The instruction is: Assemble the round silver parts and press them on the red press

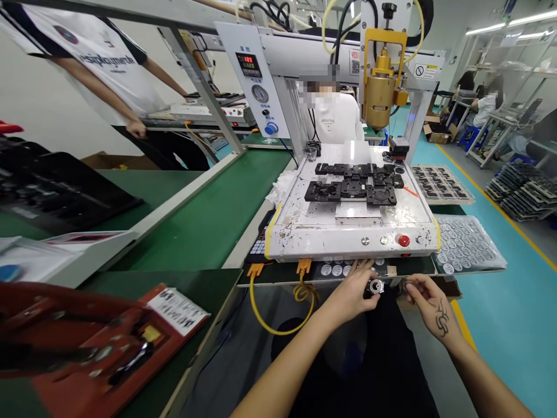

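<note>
My left hand (354, 290) is at the front edge of the bench, its thumb and fingers closed round a small round part with a silvery ring (376, 286). To the right, my right hand (430, 307) pinches thumb and forefinger together at about the same height, apart from the left. Something small and dark seems to sit at those fingertips, too small to name. Just behind my left hand, round clear discs (337, 270) lie on the green bench under the front of a white benchtop machine (313, 241). Black fixtures (354, 187) rest on the machine's bed.
A gold dispensing head (378, 98) hangs over the bed. On the right lie a sheet of round discs (467, 241) and a clear tray of dark parts (441, 183). Yellow cables (261, 316) loop below the bench. A red press (108, 354) stands left. Other people are across the benches.
</note>
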A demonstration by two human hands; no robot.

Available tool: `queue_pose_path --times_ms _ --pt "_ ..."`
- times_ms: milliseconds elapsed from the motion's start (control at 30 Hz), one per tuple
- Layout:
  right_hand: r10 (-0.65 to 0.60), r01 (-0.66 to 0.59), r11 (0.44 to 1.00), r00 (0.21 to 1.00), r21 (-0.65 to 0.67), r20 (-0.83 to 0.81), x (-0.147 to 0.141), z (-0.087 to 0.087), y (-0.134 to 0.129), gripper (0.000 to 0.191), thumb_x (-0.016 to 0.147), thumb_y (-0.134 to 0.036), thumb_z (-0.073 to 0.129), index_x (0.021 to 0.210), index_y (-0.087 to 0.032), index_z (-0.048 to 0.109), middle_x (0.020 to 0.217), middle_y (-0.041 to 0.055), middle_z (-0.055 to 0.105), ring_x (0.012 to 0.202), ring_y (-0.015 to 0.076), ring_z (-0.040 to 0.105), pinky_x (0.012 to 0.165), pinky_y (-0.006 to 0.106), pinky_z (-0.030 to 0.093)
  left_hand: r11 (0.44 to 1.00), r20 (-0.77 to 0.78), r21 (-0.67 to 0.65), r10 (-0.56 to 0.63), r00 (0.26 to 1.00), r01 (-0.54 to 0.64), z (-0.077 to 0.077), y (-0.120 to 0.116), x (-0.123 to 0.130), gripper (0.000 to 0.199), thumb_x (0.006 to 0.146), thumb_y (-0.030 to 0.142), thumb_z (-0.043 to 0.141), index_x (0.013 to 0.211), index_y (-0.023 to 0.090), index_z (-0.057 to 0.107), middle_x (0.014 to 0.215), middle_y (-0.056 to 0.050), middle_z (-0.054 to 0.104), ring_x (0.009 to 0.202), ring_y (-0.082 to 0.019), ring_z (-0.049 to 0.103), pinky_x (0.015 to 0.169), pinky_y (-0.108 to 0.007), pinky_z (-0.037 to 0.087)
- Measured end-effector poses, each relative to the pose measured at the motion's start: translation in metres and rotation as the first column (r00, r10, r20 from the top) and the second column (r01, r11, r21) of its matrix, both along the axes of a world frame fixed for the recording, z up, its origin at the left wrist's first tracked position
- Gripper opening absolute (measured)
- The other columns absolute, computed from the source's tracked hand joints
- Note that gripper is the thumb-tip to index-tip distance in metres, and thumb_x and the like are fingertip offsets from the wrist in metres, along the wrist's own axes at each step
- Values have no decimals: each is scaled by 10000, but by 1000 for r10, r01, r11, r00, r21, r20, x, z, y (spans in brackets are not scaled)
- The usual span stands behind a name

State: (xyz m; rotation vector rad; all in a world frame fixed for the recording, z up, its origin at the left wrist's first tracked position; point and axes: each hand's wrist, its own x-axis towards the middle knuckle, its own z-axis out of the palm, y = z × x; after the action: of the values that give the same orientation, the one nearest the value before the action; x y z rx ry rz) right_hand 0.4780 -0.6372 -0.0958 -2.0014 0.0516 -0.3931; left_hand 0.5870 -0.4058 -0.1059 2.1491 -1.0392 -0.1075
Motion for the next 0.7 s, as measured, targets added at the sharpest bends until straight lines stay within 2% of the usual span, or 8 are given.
queue_pose_path --times_ms 100,167,267,433,700 --pt "0 30 972 992 235 -126 9 9 10 417 959 -592 729 1124 -211 761 728 18 676 668 199 672 630 312 592 1000 8 -3 21 1000 -21 -1 3 -5 337 848 159 758 1142 218 605 1591 -194 580 1575 -350 443 1343 -609 274" --pt "-6 55 947 988 318 -153 14 11 15 501 881 -642 787 1129 -207 771 767 27 691 669 195 658 638 325 593 1000 32 15 22 999 -22 -1 5 -8 331 835 151 764 1124 203 611 1559 -212 606 1567 -367 452 1338 -621 281" --pt "-21 86 924 984 372 -175 17 9 18 524 832 -639 836 1113 -207 741 826 36 723 671 188 668 629 326 601 1000 97 9 25 995 -26 -2 13 -15 337 836 139 752 1138 193 613 1517 -202 644 1558 -365 467 1330 -620 304" --pt "11 112 874 968 474 -249 13 9 14 477 778 -608 900 879 -195 684 650 13 688 583 178 662 584 309 592 998 131 5 63 989 -64 -10 22 -21 334 836 119 745 1135 194 617 1471 -182 683 1454 -359 593 1277 -623 400" --pt "44 101 832 968 545 -247 20 20 14 516 755 -631 914 924 -188 712 678 21 728 620 177 694 668 312 602 994 165 -26 109 980 -106 -17 6 -13 361 825 116 759 1161 183 644 1434 -195 698 1420 -378 617 1259 -640 407"
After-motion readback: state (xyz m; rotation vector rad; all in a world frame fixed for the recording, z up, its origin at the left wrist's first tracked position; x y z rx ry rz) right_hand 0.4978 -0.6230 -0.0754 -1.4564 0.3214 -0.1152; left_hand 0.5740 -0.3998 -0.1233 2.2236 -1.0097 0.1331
